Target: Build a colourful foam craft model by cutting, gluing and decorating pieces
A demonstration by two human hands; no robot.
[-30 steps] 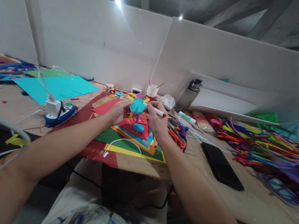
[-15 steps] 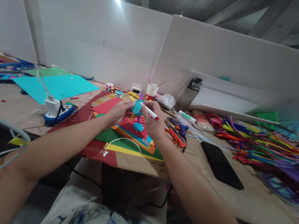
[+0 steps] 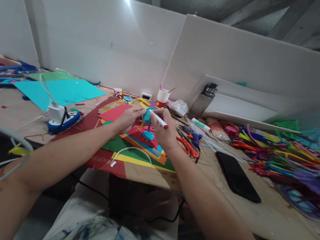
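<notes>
Left hand (image 3: 125, 119) pinching a blue disc (image 3: 146, 115), right hand (image 3: 164, 133) gripping a marker (image 3: 158, 119) — tip on the disc, above stacked paper (image 3: 141, 154), scissors (image 3: 186, 146) just beside.

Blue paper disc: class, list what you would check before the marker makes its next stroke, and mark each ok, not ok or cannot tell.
1. Left hand grips the blue paper disc: ok.
2. Right hand holds the white marker like a pen: ok.
3. Marker tip points at the disc: ok.
4. Tip touching the paper: cannot tell.
5. Marker cap off: cannot tell.
6. Orange scissors lie on the table beside the right hand, apart from it: ok.
</notes>
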